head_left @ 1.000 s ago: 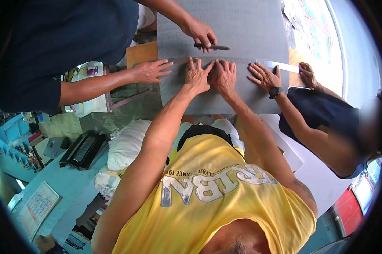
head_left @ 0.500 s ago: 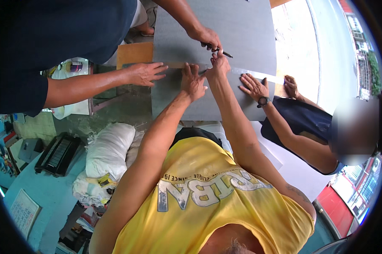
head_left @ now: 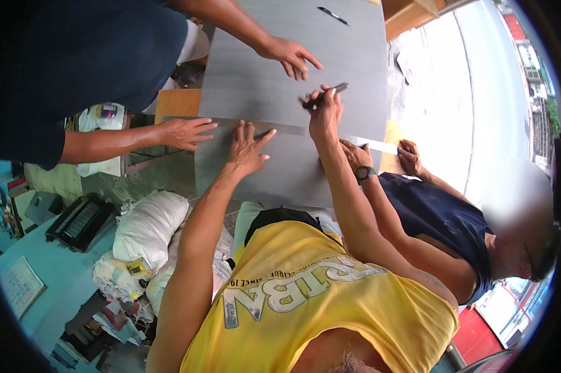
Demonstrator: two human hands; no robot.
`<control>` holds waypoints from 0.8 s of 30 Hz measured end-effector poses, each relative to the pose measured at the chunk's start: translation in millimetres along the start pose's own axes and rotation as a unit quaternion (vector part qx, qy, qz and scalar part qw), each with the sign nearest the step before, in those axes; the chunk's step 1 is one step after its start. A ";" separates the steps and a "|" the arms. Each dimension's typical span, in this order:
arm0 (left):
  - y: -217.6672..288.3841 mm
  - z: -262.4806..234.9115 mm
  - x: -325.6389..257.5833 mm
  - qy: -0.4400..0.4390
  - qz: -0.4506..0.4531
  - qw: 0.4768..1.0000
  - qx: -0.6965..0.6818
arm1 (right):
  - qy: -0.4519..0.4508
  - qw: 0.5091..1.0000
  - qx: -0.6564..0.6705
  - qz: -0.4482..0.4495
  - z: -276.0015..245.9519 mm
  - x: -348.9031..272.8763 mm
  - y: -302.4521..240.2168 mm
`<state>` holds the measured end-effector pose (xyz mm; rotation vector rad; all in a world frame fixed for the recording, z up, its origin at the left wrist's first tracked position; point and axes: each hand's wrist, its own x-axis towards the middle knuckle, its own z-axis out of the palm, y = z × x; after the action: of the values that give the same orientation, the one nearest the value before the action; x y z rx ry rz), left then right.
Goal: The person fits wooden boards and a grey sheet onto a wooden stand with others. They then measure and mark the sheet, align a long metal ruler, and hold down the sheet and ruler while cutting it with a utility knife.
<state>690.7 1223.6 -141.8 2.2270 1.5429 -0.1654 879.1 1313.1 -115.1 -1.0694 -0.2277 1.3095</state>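
Observation:
A large grey sheet lies in front of me, with a long metal straightedge across it. My left hand is flat, fingers spread, with its fingertips on the straightedge. Raised over the sheet, my right hand grips a dark, slim tool with a silvery end; blur hides its exact kind. A co-worker's empty hand hovers just beyond it. That person's other hand rests near the straightedge's left end. At the right, another person's hands are at the straightedge, one partly behind my forearm.
A black pen lies on the far part of the sheet. White stuffed sacks and a black slatted case are at the left. Brown board pieces show past the sheet's sides. Two people stand close, left and right.
The dark tool has passed from the left co-worker's hand into my right hand, which has lifted off the sheet. That co-worker's hand has drawn back empty. The view has shifted.

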 end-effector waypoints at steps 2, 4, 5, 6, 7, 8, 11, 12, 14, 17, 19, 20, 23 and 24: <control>6.5 -1.5 1.9 0.017 0.008 0.999 0.029 | -0.058 0.997 0.011 0.046 -23.4 -12.8 -21.8; 12.3 -1.2 4.6 -0.005 -0.002 1.000 0.025 | -0.140 0.971 -0.037 0.188 -41.8 -27.1 -38.6; 13.4 -2.2 6.1 0.001 -0.004 1.000 0.017 | -0.133 0.968 0.012 0.214 -44.6 -34.3 -41.9; 14.8 -3.2 7.2 -0.009 -0.004 1.000 0.025 | -0.126 0.968 -0.013 0.215 -45.3 -40.4 -45.0; 16.2 -4.6 6.9 -0.017 -0.013 0.999 0.034 | -0.148 0.970 -0.021 0.193 -45.0 -46.3 -47.5; 17.7 -5.9 6.6 -0.031 -0.020 0.999 0.028 | -0.138 0.968 -0.020 0.208 -46.0 -51.2 -51.4; 20.9 -9.1 6.0 -0.044 -0.027 0.998 0.028 | -0.236 0.958 -0.043 0.157 -47.9 -61.1 -60.8; 21.2 -9.8 6.2 -0.034 -0.020 0.999 0.024 | -0.249 0.953 -0.038 0.168 -47.1 -62.7 -62.1; 20.5 -9.5 6.5 -0.039 -0.023 0.998 0.032 | -0.264 0.948 -0.035 0.175 -45.5 -64.3 -63.6; 17.2 -5.7 4.5 -0.026 -0.015 0.999 0.026 | -0.284 0.941 -0.036 0.178 -42.7 -69.1 -63.5; 14.7 -2.2 2.8 -0.014 -0.010 1.000 0.020 | -0.276 0.944 0.000 0.183 -40.3 -74.3 -62.4; 13.1 -0.5 2.5 -0.013 -0.009 1.000 0.018 | -0.285 0.940 -0.004 0.187 -38.7 -77.2 -60.6; 9.4 3.1 0.4 -0.002 -0.004 1.000 0.013 | -0.256 0.950 -0.066 0.167 -35.1 -84.0 -55.9; 8.4 3.8 -0.4 0.015 0.010 1.000 0.016 | -0.260 0.951 -0.074 0.151 -34.9 -85.0 -55.2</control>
<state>698.8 1219.3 -142.8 2.2793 1.5427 -0.1508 913.2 1229.0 -57.8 -0.8863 -0.5817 1.8667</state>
